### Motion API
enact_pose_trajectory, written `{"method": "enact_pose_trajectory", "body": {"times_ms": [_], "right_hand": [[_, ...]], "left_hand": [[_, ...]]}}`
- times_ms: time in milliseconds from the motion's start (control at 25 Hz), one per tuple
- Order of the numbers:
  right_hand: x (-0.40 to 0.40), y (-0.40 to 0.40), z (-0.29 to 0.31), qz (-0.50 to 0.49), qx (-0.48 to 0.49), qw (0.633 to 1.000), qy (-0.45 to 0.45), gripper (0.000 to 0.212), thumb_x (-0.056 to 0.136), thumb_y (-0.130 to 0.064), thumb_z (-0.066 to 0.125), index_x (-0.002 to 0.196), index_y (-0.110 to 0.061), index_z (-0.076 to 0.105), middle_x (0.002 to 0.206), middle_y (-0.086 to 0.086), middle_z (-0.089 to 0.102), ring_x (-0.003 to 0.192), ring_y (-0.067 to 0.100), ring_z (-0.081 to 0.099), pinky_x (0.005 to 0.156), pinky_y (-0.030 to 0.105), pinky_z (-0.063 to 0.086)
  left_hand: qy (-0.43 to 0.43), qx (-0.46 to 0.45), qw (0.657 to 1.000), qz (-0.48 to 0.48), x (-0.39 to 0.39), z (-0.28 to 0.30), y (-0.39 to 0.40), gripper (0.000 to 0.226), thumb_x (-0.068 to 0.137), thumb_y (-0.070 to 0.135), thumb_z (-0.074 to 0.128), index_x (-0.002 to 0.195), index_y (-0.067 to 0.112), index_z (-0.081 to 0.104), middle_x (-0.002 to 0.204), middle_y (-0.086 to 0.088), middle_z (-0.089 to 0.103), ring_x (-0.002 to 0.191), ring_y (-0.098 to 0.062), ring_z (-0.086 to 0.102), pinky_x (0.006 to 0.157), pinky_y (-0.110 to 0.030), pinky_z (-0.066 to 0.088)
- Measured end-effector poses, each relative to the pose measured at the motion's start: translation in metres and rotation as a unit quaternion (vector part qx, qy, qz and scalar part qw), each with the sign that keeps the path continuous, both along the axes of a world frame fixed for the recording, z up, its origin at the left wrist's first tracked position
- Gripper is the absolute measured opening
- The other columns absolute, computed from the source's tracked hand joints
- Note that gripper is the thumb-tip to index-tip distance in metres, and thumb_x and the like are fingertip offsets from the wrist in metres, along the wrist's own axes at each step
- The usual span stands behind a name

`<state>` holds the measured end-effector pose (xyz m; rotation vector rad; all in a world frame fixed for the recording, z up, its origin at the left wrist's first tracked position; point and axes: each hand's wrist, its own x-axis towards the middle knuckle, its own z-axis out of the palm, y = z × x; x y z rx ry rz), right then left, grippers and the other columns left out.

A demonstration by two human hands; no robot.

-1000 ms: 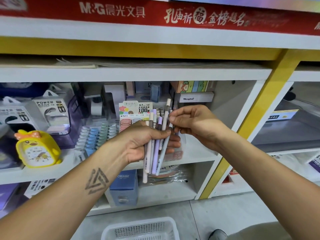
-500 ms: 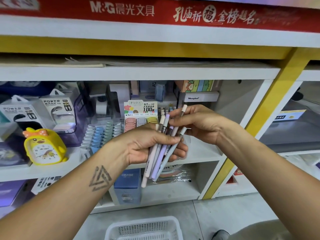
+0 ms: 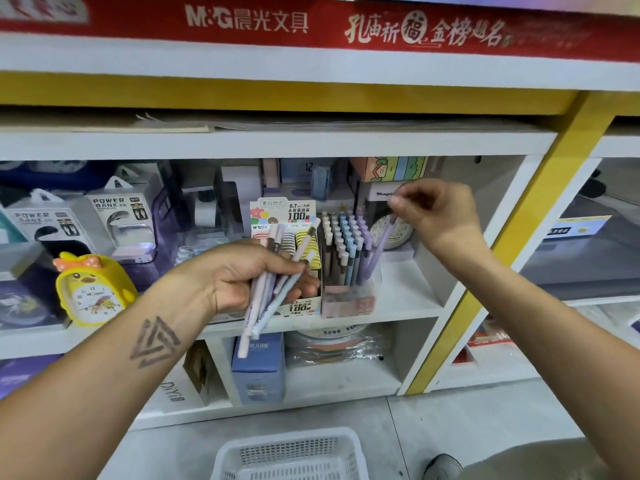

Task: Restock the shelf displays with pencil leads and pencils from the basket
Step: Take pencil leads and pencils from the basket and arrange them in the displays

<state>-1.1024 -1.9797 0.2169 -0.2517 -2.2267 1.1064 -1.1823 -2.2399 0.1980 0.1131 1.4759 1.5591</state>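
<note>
The right hand (image 3: 438, 216) pinches one purple pencil (image 3: 375, 252) over the pencil display (image 3: 346, 258), maybe touching it. The left hand (image 3: 242, 275) grips a bunch of pencils (image 3: 268, 289). A crooked push could knock neighbours over.

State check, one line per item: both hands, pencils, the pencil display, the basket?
left hand: grips a bundle of pencils, fanned and tilted
right hand: pinches the top of a purple pencil, lower end in the display
pencil display box: on the shelf, upright pencils in colour rows
lead refill display: on the shelf, partly hidden by the left hand
white basket: on the floor, visible part holds nothing
</note>
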Motion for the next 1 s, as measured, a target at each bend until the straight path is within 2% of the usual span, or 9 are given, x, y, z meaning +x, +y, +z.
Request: {"method": "enact_pose_trajectory", "body": {"times_ms": [160, 320, 400, 520, 600, 680, 760, 880, 1000], "right_hand": [[0.012, -0.008, -0.021, 0.056, 0.190, 0.980, 0.005, 0.007, 0.088, -0.016, 0.075, 0.092, -0.010, 0.077, 0.088, 0.000, 0.070, 0.079, 0.015, 0.065, 0.074, 0.029, 0.054], [0.011, -0.011, -0.034, 0.096, 0.243, 0.965, 0.027, 0.007, 0.087, -0.013, 0.076, 0.091, -0.007, 0.078, 0.088, 0.003, 0.069, 0.078, 0.017, 0.063, 0.074, 0.033, 0.052], [0.010, -0.013, -0.040, 0.111, 0.252, 0.961, -0.002, 0.008, 0.086, -0.013, 0.078, 0.092, -0.008, 0.078, 0.087, 0.001, 0.070, 0.077, 0.013, 0.061, 0.075, 0.033, 0.052], [0.007, -0.015, -0.043, 0.076, 0.207, 0.971, -0.096, 0.015, 0.085, -0.016, 0.078, 0.099, -0.012, 0.074, 0.086, -0.004, 0.067, 0.076, 0.008, 0.060, 0.076, 0.029, 0.052], [0.006, -0.015, -0.033, 0.064, 0.173, 0.976, -0.114, 0.013, 0.088, -0.021, 0.076, 0.099, -0.017, 0.072, 0.086, -0.007, 0.068, 0.078, 0.005, 0.062, 0.075, 0.025, 0.052], [0.005, -0.018, -0.017, 0.071, 0.080, 0.992, -0.069, 0.013, 0.094, -0.027, 0.069, 0.104, -0.020, 0.074, 0.094, -0.008, 0.074, 0.086, 0.004, 0.067, 0.077, 0.021, 0.052], [0.004, -0.026, -0.004, 0.134, -0.055, 0.986, -0.078, 0.020, 0.096, -0.031, 0.066, 0.112, -0.023, 0.075, 0.102, -0.009, 0.076, 0.098, 0.002, 0.068, 0.080, 0.016, 0.051], [0.003, -0.043, -0.004, 0.255, -0.122, 0.945, -0.167, 0.021, 0.087, -0.017, 0.075, 0.107, -0.011, 0.077, 0.099, 0.002, 0.078, 0.094, 0.011, 0.073, 0.082, 0.017, 0.054], [0.000, -0.044, -0.008, 0.251, -0.170, 0.939, -0.165, 0.011, 0.080, -0.002, 0.078, 0.091, -0.003, 0.077, 0.084, 0.010, 0.077, 0.077, 0.015, 0.071, 0.072, 0.019, 0.055]], "left_hand": [[-0.014, 0.025, 0.999, 0.021, 0.007, -0.002, 0.010, 0.018, 0.081, -0.004, 0.062, 0.098, -0.011, 0.065, 0.094, -0.029, 0.072, 0.074, -0.032, 0.075, 0.053, -0.030, 0.060], [-0.012, 0.038, 0.999, 0.003, 0.013, -0.006, 0.019, 0.017, 0.083, -0.004, 0.061, 0.098, -0.011, 0.064, 0.094, -0.029, 0.072, 0.075, -0.032, 0.075, 0.055, -0.031, 0.060], [-0.013, 0.044, 0.999, -0.009, 0.014, -0.007, 0.022, 0.019, 0.080, -0.003, 0.062, 0.098, -0.010, 0.064, 0.094, -0.029, 0.072, 0.075, -0.031, 0.075, 0.057, -0.031, 0.061], [-0.022, 0.040, 0.998, -0.046, 0.017, -0.007, 0.022, 0.020, 0.077, -0.001, 0.064, 0.095, -0.008, 0.069, 0.094, -0.025, 0.073, 0.076, -0.028, 0.075, 0.060, -0.030, 0.061], [-0.016, 0.036, 0.995, -0.092, 0.020, -0.007, 0.022, 0.019, 0.081, 0.000, 0.064, 0.096, -0.008, 0.071, 0.094, -0.024, 0.073, 0.078, -0.027, 0.075, 0.062, -0.029, 0.061], [-0.002, 0.029, 0.991, -0.132, 0.023, -0.008, 0.022, 0.020, 0.085, 0.001, 0.064, 0.102, -0.008, 0.069, 0.096, -0.024, 0.073, 0.080, -0.026, 0.074, 0.063, -0.029, 0.061], [0.005, 0.029, 0.987, -0.158, 0.026, -0.008, 0.024, 0.016, 0.087, 0.002, 0.063, 0.099, -0.005, 0.073, 0.098, -0.024, 0.073, 0.081, -0.026, 0.074, 0.064, -0.027, 0.060], [0.021, 0.026, 0.983, -0.180, 0.030, -0.010, 0.029, 0.015, 0.091, 0.001, 0.061, 0.098, -0.003, 0.073, 0.098, -0.024, 0.073, 0.082, -0.026, 0.074, 0.065, -0.027, 0.060], [0.018, 0.024, 0.982, -0.185, 0.031, -0.010, 0.027, 0.014, 0.091, 0.001, 0.062, 0.098, -0.003, 0.074, 0.099, -0.025, 0.072, 0.082, -0.027, 0.074, 0.062, -0.027, 0.059]]}}
